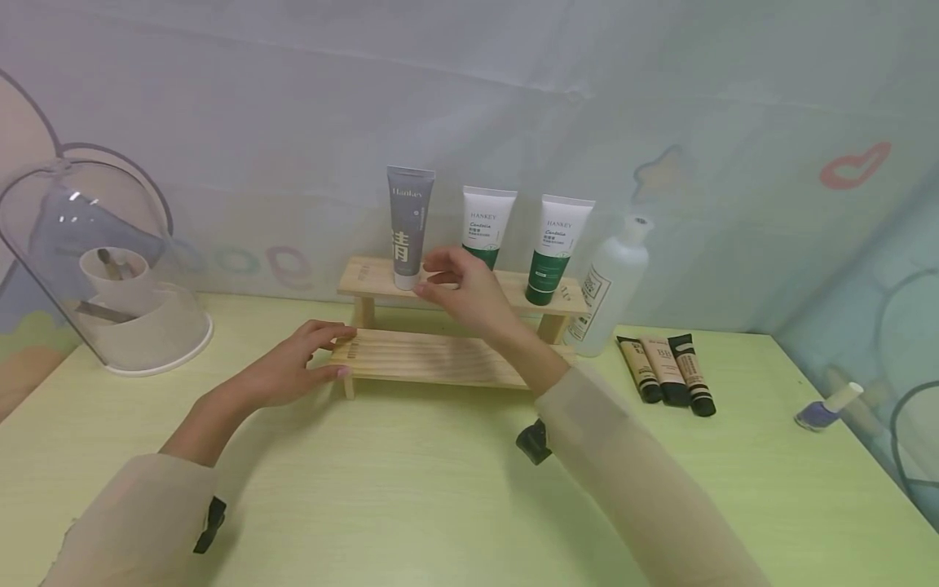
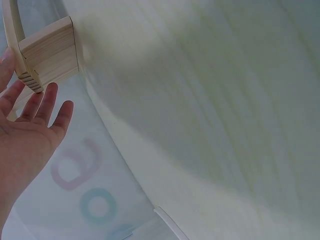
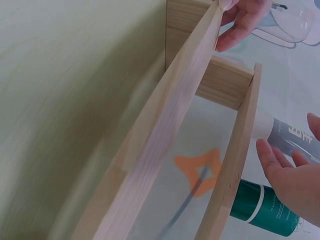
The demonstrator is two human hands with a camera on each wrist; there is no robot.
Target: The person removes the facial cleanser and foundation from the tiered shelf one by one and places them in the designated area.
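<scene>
A two-tier wooden rack (image 1: 433, 359) stands on the table. My left hand (image 1: 304, 367) holds the left end of its lower board, thumb at the front edge and fingers at the end; the left wrist view shows the other fingers (image 2: 47, 102) extended. On the upper board stands a grey squeeze tube (image 1: 409, 216), cap down. My right hand (image 1: 473, 293) is beside its white cap, thumb and fingers apart, the tube not gripped. Two white-and-green tubes stand to its right: one (image 1: 487, 216) partly hidden behind my right hand, the other (image 1: 559, 244) near the rack's right end.
A clear dome case (image 1: 169, 326) with a white cup (image 1: 113, 265) inside stands at left. Behind the rack's right end is a white bottle (image 1: 619, 269). Three small tubes, one of them a BB tube (image 1: 663, 367), lie at right, with a nail polish bottle (image 1: 825, 408) near the edge.
</scene>
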